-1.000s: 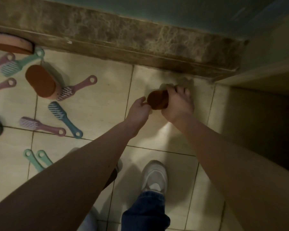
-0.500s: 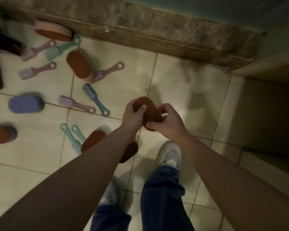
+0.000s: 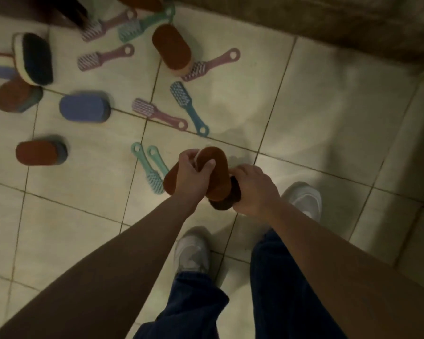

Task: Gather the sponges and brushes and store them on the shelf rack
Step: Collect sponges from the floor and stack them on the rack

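My left hand (image 3: 192,173) grips a brown oval sponge (image 3: 217,171) from the left, thumb across its face. On the sponge's right edge my right hand (image 3: 253,189) curls its fingers. Beneath them show another brown sponge (image 3: 170,183) and a dark one (image 3: 222,204), both partly hidden; whether they lie on the floor I cannot tell. Two teal brushes (image 3: 148,167) lie just left of my hands. A pink brush (image 3: 158,115) and a blue-green brush (image 3: 187,107) lie farther up. No shelf rack is in view.
More lies scattered on the tiled floor at upper left: a blue sponge (image 3: 83,106), brown sponges (image 3: 41,152) (image 3: 171,50), a black-and-white sponge (image 3: 33,58), and pink brushes (image 3: 105,57) (image 3: 209,64). A marble kerb (image 3: 328,20) runs along the top. My white shoes (image 3: 192,253) stand below my hands.
The brown sponge came up from the floor by the kerb, and both hands brought it toward me. The view shifted, so more sponges and brushes show at the left.
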A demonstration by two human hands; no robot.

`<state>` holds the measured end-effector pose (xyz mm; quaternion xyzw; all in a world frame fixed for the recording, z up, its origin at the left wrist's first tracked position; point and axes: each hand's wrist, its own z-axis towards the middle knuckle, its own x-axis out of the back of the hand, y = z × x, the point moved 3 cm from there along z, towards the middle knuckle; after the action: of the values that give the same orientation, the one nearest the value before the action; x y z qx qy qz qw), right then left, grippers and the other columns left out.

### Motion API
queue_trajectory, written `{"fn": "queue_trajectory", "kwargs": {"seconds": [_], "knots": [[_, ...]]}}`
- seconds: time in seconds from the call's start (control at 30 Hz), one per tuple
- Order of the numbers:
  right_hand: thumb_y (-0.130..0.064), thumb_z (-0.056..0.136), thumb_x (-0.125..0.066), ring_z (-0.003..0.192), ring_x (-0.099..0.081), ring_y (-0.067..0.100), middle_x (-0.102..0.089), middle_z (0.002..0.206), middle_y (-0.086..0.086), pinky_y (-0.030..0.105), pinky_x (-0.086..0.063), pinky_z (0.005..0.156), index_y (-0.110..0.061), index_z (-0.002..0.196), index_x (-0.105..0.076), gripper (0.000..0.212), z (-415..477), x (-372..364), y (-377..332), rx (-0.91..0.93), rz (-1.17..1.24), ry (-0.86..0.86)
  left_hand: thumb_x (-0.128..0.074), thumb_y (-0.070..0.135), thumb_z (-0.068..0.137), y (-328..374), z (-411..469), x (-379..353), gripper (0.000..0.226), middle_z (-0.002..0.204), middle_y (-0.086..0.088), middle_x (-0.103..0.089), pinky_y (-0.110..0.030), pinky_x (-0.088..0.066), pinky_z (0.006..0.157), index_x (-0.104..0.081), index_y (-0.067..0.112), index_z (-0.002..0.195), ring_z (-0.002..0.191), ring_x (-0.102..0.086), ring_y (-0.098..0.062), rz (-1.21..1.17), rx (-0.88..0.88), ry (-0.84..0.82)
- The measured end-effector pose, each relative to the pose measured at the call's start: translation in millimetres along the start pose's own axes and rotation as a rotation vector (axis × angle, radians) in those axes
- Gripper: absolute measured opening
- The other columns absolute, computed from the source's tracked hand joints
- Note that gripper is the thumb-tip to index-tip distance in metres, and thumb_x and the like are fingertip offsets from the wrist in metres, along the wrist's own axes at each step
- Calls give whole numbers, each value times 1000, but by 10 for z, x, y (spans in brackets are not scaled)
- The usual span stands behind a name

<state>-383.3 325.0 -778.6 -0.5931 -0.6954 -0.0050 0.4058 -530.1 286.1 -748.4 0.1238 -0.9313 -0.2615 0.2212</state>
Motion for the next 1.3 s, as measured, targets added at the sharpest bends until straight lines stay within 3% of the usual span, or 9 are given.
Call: {"fn": "queue_trajectory", "kwargs": {"seconds": [0.17, 0.27, 0.33, 0.43, 0.6, 0.73, 0.93, 1.17, 1.3], "knots": [[-25, 71, -77, 139, -23, 24, -27, 151, 3, 38, -29, 112, -29, 145, -32, 86, -38, -265, 73, 33, -227, 41, -63, 25, 92, -183, 7, 3, 36, 112, 5, -56, -35, -49, 91, -45, 24, 123, 102, -55, -13, -29, -1, 7], [-25, 76, -71, 136, -29, 24, -29, 150, 5, 38, -33, 108, -23, 141, -36, 74, -71, -281, 93, 23, -308, 116, -62, 26, 92, -221, -20, -1, 35, 105, 13, -54, -32, -47, 87, -46, 27, 123, 95, -53, -4, -49, -10, 3], [-27, 76, -70, 124, -40, 22, -37, 142, 6, 35, -42, 96, -19, 133, -41, 65, -114, -220, 110, -46, -295, 152, -60, 26, 93, -216, -78, 14, 37, 110, 10, -53, -32, -47, 86, -46, 25, 127, 97, -52, -5, -55, -8, 2], [-26, 78, -69, 104, -51, 21, -53, 120, 5, 33, -49, 75, -17, 120, -46, 48, -213, -58, 85, -150, -176, 125, -58, 26, 94, -132, -207, 42, 42, 117, 6, -50, -26, -47, 75, -44, 23, 133, 97, -51, -7, -59, 1, -9], [-32, 80, -70, 97, -54, 20, -53, 109, 3, 36, -53, 74, -17, 124, -47, 52, -596, 366, -75, -293, 71, 189, -57, 27, 95, 244, -578, 47, 44, 116, 5, -50, -25, -45, 68, -43, 21, 136, 88, -49, 0, -58, 17, 3], [-31, 79, -67, 84, -52, 17, -49, 105, 2, 28, -42, 61, -19, 111, -55, 36, -992, 880, -280, -354, 146, 220, -57, 28, 95, 709, -1007, 85, 42, 119, 2, -50, -33, -46, 80, -44, 21, 134, 97, -51, -15, -48, 16, 12], [-33, 79, -67, 93, -57, 22, -53, 105, 3, 39, -55, 74, -16, 109, -51, 38, -1753, 1794, -729, -475, 352, 372, -54, 35, 95, 1562, -1772, 248, 43, 122, 0, -52, -44, -46, 96, -45, 24, 135, 108, -51, -22, -22, -25, 0], [-36, 81, -62, 85, -63, 23, -60, 104, 7, 45, -57, 77, -15, 103, -49, 33, -2837, 2771, -1475, -505, 789, 563, -53, 37, 94, 2675, -2824, 560, 32, 110, 2, -53, -23, -39, 62, -49, 24, 124, 81, -51, -5, -78, -127, -49], [-34, 81, -63, 84, -63, 20, -60, 100, 6, 45, -57, 78, -13, 103, -49, 33, -3469, 3296, -1850, -472, 979, 688, -53, 39, 93, 3178, -3415, 747, 36, 116, -3, -57, -27, -42, 70, -47, 22, 124, 92, -56, -14, -82, -162, -84]]}}
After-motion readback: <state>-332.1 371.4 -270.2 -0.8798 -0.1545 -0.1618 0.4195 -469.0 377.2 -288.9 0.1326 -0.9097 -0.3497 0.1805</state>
